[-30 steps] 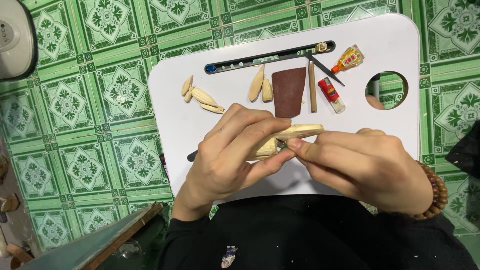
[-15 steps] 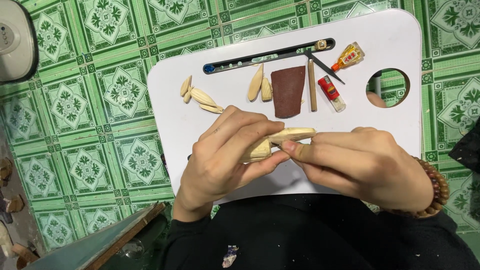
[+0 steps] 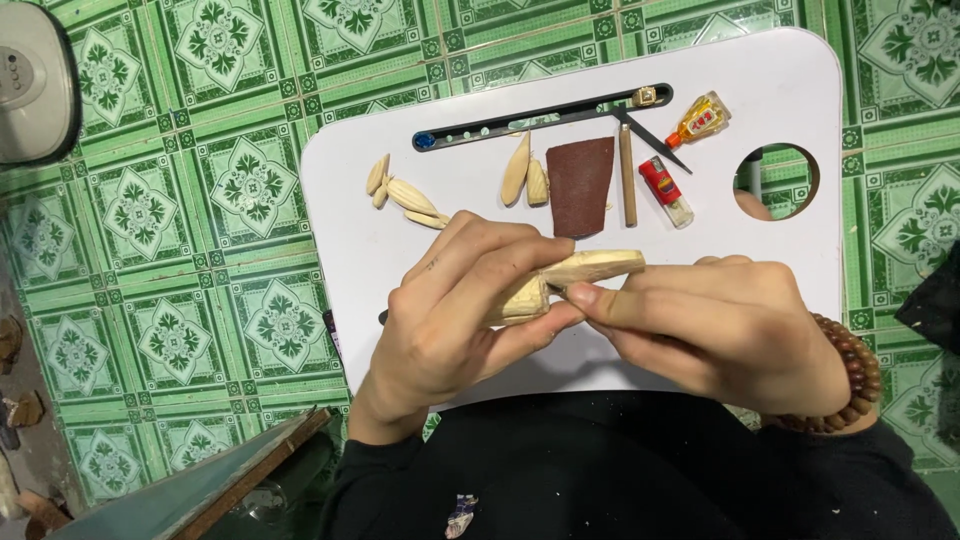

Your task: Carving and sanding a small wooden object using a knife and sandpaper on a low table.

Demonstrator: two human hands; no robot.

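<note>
A pale carved piece of wood (image 3: 585, 272) is gripped in my left hand (image 3: 455, 310), its free end pointing right. My right hand (image 3: 720, 325), with a brown bead bracelet (image 3: 850, 375) on its wrist, presses its thumb against the wood near the middle. Whatever the right fingers hold is hidden. Both hands hover over the near half of a white lap tray (image 3: 400, 230).
On the tray's far half lie several small carved wood pieces (image 3: 405, 195), two more (image 3: 525, 175), a brown sandpaper sheet (image 3: 580, 185), a wooden stick (image 3: 627, 175), a long black tool (image 3: 540, 117), a red lighter (image 3: 665, 190) and a small bottle (image 3: 698, 120). Green patterned floor tiles surround it.
The wood piece and both hands have shifted slightly left and up; the right thumb has slid a little along the wood.
</note>
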